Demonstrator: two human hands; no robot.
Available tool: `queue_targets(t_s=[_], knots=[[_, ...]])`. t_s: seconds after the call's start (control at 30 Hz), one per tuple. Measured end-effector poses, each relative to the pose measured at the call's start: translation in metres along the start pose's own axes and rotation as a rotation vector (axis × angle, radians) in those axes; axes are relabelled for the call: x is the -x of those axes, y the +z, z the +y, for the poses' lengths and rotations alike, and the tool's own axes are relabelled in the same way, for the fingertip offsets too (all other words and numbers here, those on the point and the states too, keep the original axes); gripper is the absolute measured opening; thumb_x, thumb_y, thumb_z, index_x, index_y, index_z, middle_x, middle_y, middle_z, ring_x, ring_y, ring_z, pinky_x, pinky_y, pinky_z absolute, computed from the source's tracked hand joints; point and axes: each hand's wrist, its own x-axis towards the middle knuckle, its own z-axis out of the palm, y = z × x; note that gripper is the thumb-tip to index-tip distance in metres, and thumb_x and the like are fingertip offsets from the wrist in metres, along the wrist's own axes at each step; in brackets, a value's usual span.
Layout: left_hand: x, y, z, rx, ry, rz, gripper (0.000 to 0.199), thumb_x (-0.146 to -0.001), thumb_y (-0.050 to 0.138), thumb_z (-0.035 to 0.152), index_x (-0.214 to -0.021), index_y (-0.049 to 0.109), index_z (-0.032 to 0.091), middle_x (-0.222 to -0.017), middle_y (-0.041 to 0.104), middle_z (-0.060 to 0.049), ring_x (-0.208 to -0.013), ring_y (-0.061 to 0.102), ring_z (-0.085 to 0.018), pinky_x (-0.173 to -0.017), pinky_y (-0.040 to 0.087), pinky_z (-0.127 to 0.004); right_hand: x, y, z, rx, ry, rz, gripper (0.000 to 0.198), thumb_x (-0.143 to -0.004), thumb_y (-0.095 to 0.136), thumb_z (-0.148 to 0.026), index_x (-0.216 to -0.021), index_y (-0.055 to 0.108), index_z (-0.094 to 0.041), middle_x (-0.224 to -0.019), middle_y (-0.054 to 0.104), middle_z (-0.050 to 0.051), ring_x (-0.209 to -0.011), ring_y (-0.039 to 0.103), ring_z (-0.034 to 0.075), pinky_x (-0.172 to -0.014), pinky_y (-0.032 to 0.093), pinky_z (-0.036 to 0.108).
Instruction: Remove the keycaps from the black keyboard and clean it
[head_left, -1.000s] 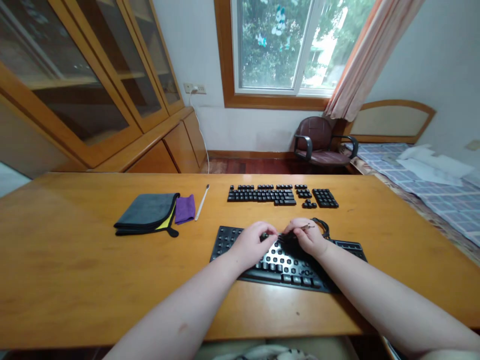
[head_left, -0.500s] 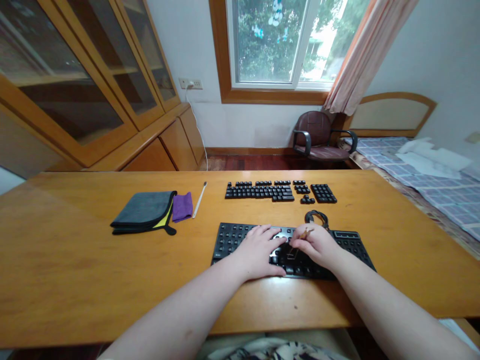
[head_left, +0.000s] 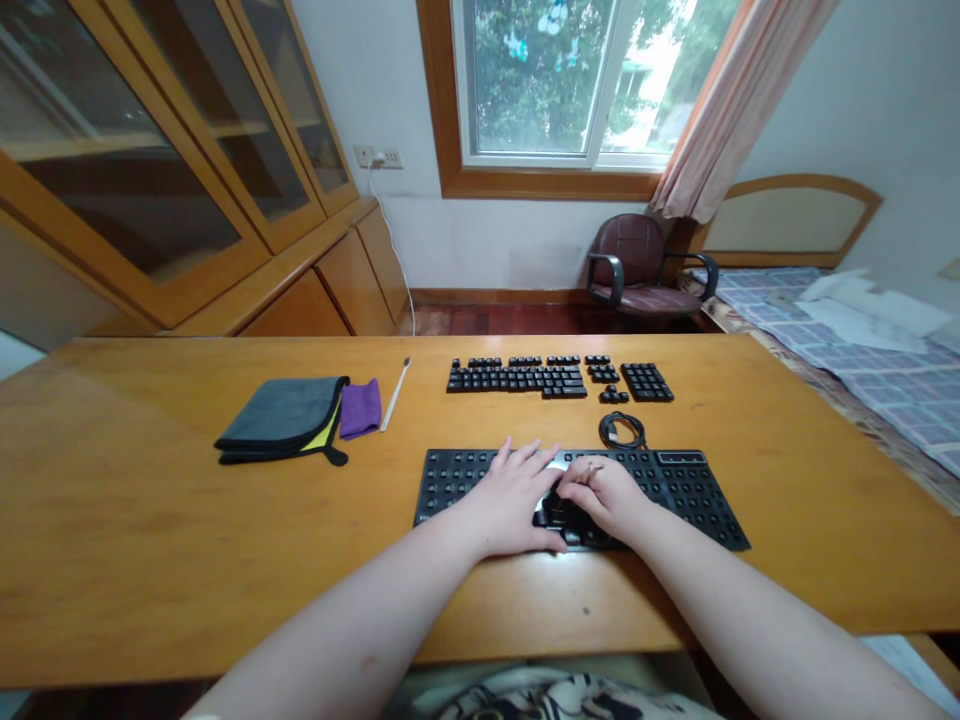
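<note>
Nearest, patterned clothing (head_left: 555, 695) shows below the front edge of a wooden table (head_left: 300, 590). Farther in, a black keyboard (head_left: 701, 500) lies flat on it, with keycaps missing across the parts in view at its 2 ends; a few caps sit in place near its front edge. The left hand (head_left: 514, 505) lies on the middle of the keyboard, opened wide with fingers spread and thumb near the front edge, gripping nothing. Beside it, the right hand (head_left: 604, 495) is curled nearly closed over the keys, pinching a thin brownish tool (head_left: 594, 468) that pokes out above the fingers; its lower end is hidden. Just behind the keyboard lies a coiled black cable (head_left: 621, 432). Beyond that, loose black keycaps (head_left: 517, 380) stand in keyboard order. To their left are a white toothbrush (head_left: 395, 395), a purple cloth (head_left: 361, 408) and a folded grey cloth (head_left: 281, 412) with a yellow inside. Past the table stand a glass-doored cabinet (head_left: 281, 250) at left, a maroon armchair (head_left: 634, 250) and a bed (head_left: 855, 340) at right, then a window (head_left: 532, 110) with a pink curtain (head_left: 735, 120).
</note>
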Motion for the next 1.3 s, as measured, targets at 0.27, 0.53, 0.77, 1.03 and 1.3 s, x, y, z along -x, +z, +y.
queue_targets(t_s=[0.27,0.53,0.77,1.03,1.3], knots=[[0.001,0.0,-0.001,0.028,0.002,-0.062,0.088,-0.068,0.054,0.069,-0.14,0.029,0.024,-0.149,0.028,-0.008,-0.137,0.019,-0.031,-0.109,0.008,-0.058,0.0,0.001,-0.012,0.094,-0.237,-0.152,0.027,-0.087,0.052,-0.038,-0.072,0.065,-0.019,-0.07,0.067,0.006,-0.069,0.061,0.016,-0.067,0.047,0.028],[0.0,0.003,-0.002,-0.028,0.034,-0.081,0.074,-0.077,0.054,0.055,-0.141,0.026,0.029,-0.15,0.026,-0.006,-0.138,0.017,-0.03,-0.108,0.011,-0.058,0.006,0.003,-0.016,0.246,-0.306,-0.181,0.023,-0.088,0.05,-0.029,-0.072,0.065,-0.019,-0.066,0.067,0.007,-0.064,0.061,0.017,-0.062,0.047,0.029],[-0.002,-0.002,0.001,0.034,0.034,-0.054,0.077,-0.074,0.055,0.062,-0.138,0.034,0.026,-0.146,0.033,-0.009,-0.137,0.021,-0.032,-0.109,0.011,-0.058,0.005,-0.014,0.002,-0.092,0.149,0.159,0.027,-0.087,0.05,-0.032,-0.071,0.067,-0.019,-0.066,0.068,0.005,-0.062,0.064,0.016,-0.062,0.051,0.028],[-0.004,-0.01,0.006,0.363,-0.177,0.219,0.037,-0.081,0.06,0.032,-0.116,0.054,0.023,-0.112,0.063,-0.004,-0.103,0.058,-0.018,-0.092,0.045,-0.033,-0.003,-0.001,0.013,-0.364,0.342,0.354,0.025,-0.082,0.057,-0.036,-0.071,0.069,-0.017,-0.072,0.07,0.007,-0.068,0.066,0.019,-0.066,0.054,0.031],[-0.007,-0.003,0.005,0.543,-0.225,0.333,0.022,-0.075,0.062,0.019,-0.097,0.057,0.02,-0.097,0.065,-0.002,-0.09,0.061,-0.016,-0.083,0.051,-0.03,-0.007,0.002,0.006,-0.368,0.256,0.337,0.017,-0.08,0.06,-0.031,-0.073,0.07,-0.019,-0.074,0.07,0.006,-0.074,0.065,0.02,-0.074,0.053,0.035]])
